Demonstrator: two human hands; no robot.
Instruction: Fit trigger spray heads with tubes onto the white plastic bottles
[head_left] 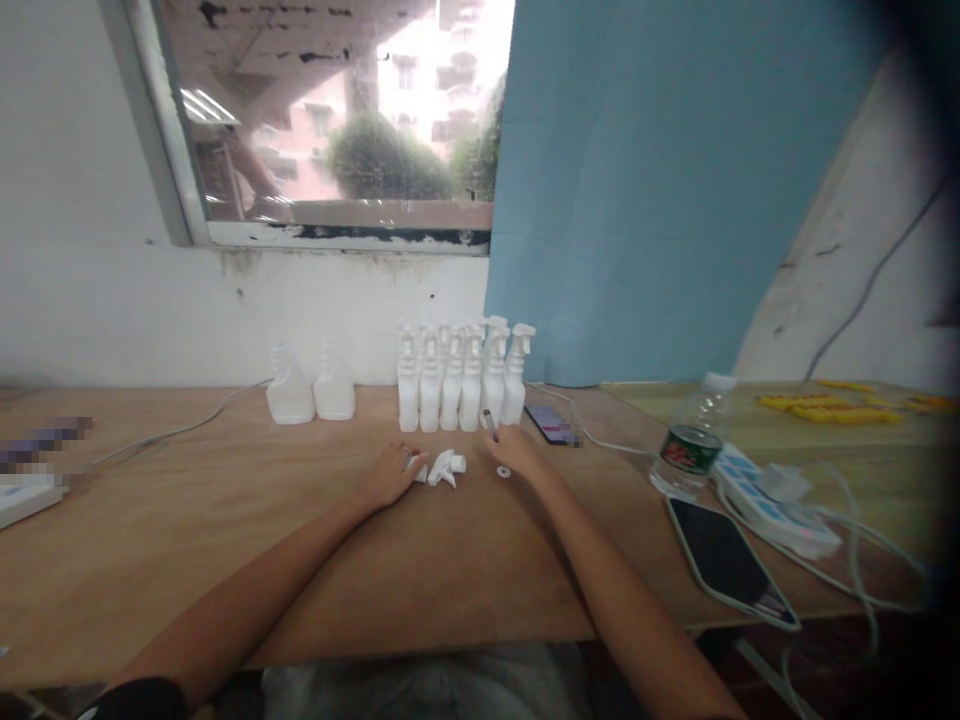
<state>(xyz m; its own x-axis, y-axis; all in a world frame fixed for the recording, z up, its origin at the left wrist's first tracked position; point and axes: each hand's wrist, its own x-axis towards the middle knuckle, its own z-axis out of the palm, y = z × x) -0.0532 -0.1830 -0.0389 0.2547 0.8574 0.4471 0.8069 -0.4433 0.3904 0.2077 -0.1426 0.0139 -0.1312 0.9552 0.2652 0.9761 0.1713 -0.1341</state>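
Observation:
My left hand (391,474) rests on the table, its fingers closed around a small white plastic part (419,470), partly hidden. Just right of that part lies a white trigger spray head (448,467) on its side. My right hand (516,450) grips a short, slim pen-like tool (489,424), its dark end pointing up and away. A small white ring (503,472) lies on the table beneath my right hand. Beyond both hands, several white spray bottles (451,385) with trigger heads stand upright in close rows.
Two white bottles without trigger heads (290,392) stand at back left. A phone (553,424) lies beside the grouped bottles. On the right are a clear water bottle (688,450), a power strip (776,505), cables and a larger phone (731,560) at the table's front edge.

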